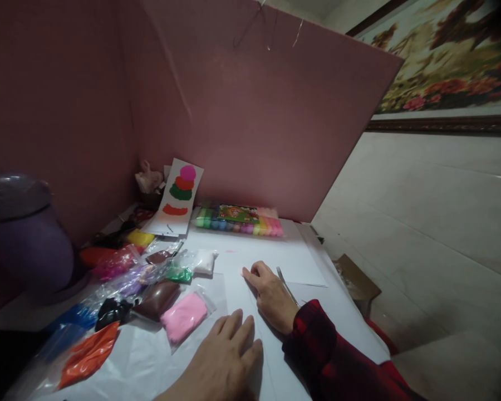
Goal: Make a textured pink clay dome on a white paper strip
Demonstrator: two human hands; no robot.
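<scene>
While the left hand [223, 356] is lying palm down near the near edge of the white table [346, 328], open with its fingers slightly spread, the right hand [271, 292] is bending its fingers near the middle; whether it is gripping anything, one cannot tell. The pink packet [185, 317] is resting just beside the left hand, the fork [287, 285] is lying beside the right, and the multicolored pack [239, 221] is sitting along the far edge.

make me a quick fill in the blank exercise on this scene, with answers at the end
The fork lies beside the person's ____ hand. The packet nearest the left hand is ____. The third shape from the top on the propped card is ____. The large container at the far left is ____.

Missing words: right; pink; green; purple
</scene>
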